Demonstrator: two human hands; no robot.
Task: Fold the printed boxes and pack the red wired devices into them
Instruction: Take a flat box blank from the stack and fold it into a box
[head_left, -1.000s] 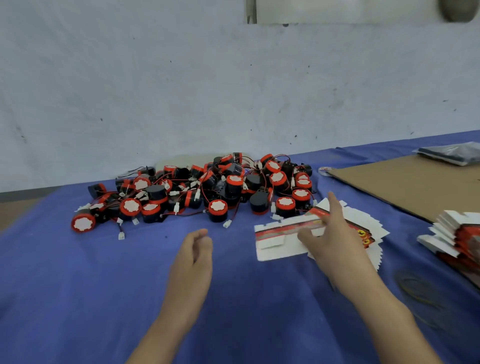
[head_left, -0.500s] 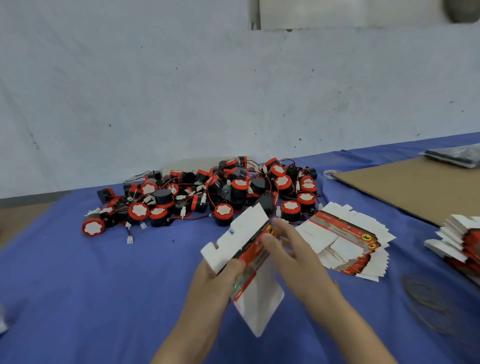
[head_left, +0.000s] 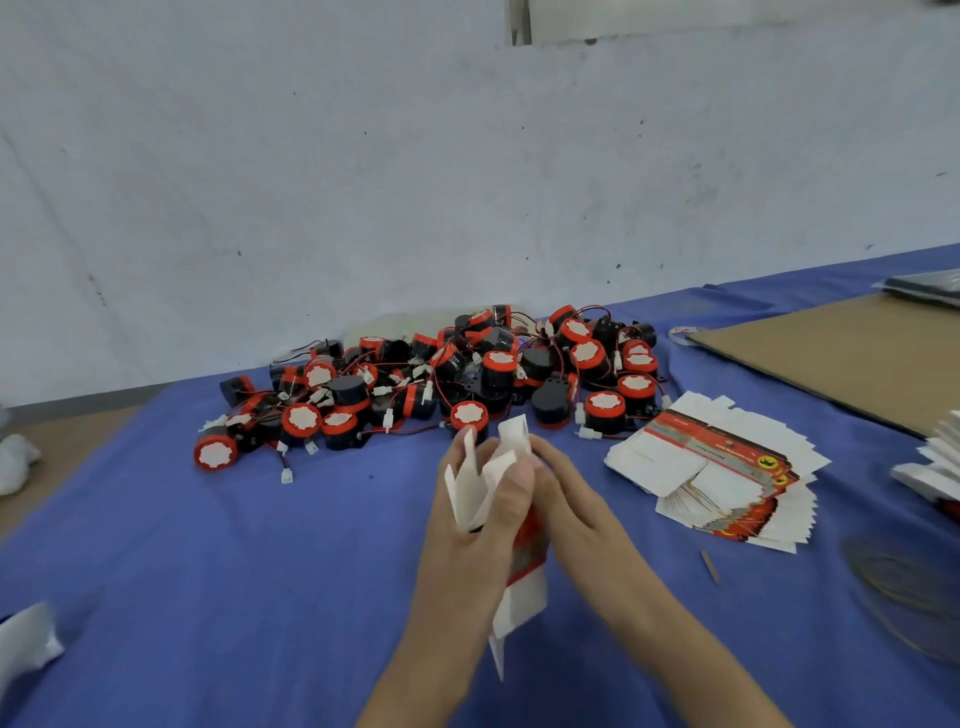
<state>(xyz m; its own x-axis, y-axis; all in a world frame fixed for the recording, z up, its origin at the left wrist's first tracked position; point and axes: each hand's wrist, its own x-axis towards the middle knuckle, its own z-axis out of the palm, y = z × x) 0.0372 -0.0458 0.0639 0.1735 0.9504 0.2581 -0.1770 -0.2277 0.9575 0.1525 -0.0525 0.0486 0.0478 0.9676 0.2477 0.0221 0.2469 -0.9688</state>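
Soft, even light, no hard shadows; the hands (head_left: 519, 514) smear with motion blur, and the wide lens bends and softens the worktop (head_left: 208, 571) at its edges.

The devices (head_left: 467, 379) lie heaped at the back middle of the worktop (head_left: 208, 597), just before the wall (head_left: 363, 182). Just right of the heap lies a fanned stack of flat boxes (head_left: 717, 483). Behind and right of that stack lies a cardboard sheet (head_left: 841, 353), with a bag (head_left: 930, 286) behind it. A second stack (head_left: 935, 457) sits at the right edge. At the front middle, before the heap, one box (head_left: 524, 603) is up off the worktop between the left grip (head_left: 483, 525) and right grip (head_left: 576, 504), both touching it
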